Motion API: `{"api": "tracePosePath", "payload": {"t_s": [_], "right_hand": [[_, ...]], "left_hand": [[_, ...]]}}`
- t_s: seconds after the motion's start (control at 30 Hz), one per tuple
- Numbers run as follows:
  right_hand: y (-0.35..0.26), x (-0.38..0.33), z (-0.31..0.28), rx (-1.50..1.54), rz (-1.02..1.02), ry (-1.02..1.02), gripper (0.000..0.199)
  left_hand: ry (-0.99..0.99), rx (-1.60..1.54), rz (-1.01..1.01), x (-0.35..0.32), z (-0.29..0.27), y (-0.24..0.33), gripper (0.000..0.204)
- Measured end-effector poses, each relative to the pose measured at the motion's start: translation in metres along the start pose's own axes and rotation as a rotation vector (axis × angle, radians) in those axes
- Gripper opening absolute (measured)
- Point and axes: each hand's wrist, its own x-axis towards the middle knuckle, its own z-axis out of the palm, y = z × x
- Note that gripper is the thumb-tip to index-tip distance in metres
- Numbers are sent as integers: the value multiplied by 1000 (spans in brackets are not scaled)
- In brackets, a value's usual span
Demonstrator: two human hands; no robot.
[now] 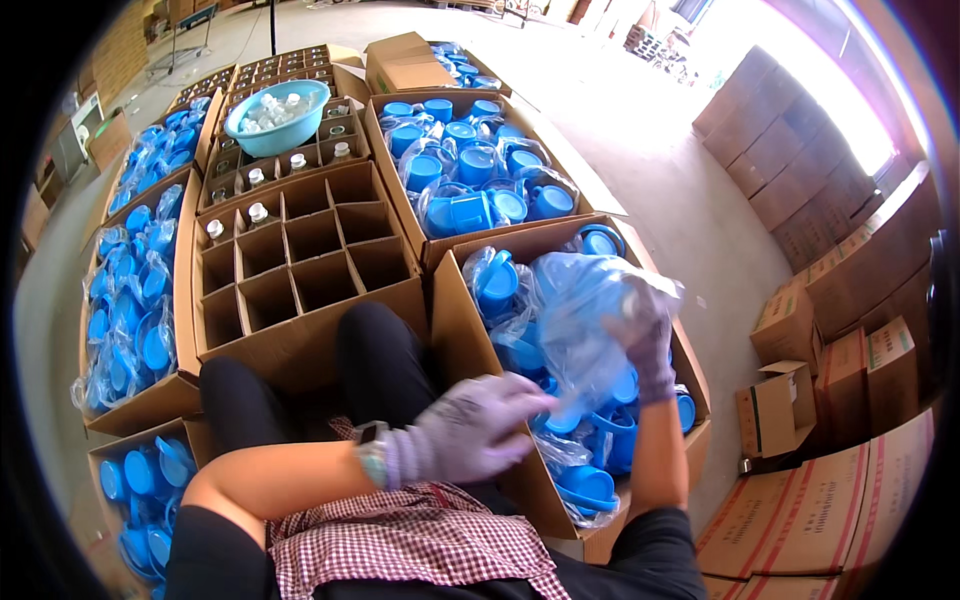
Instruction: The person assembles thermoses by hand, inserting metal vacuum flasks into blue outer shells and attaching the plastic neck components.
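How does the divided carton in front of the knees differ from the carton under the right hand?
The divided carton is split into cells; the carton under the right hand shows no dividers. White-capped bottles show in two cells of the divided carton, while blue plastic items crowd the other carton, many in clear wrap. Both are open-topped brown cardboard.

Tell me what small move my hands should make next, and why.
Perhaps bring the left hand to the lower part of the clear plastic bag to steady it: the right hand grips it over the cardboard box of blue items, while the left appears empty nearby.
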Motion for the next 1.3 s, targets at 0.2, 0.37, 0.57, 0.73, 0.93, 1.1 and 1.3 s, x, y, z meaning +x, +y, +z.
{"api": "tracePosePath", "payload": {"t_s": [0.2,0.37,0.57,0.73,0.93,1.1,1.3], "right_hand": [[127,107,156,-100,-44,-267,40],[179,112,289,-147,-223,-335,39],[113,86,284,25,261,95,39],[8,59,263,66,219,-357,64],[-8,69,300,-63,235,-555,111],[-26,77,271,15,439,-644,120],[-35,83,227,0,455,-408,97]], "left_hand": [[350,237,-430,-101,-107,-34,47],[895,183,-848,-294,-165,-47,46],[1151,373,-1133,-407,-183,1,46],[1215,241,-1146,-465,-168,-28,46],[919,323,-1030,-357,-193,-63,47],[772,404,-954,-323,-190,-64,48],[780,428,-1051,-349,-179,-54,49]]}}
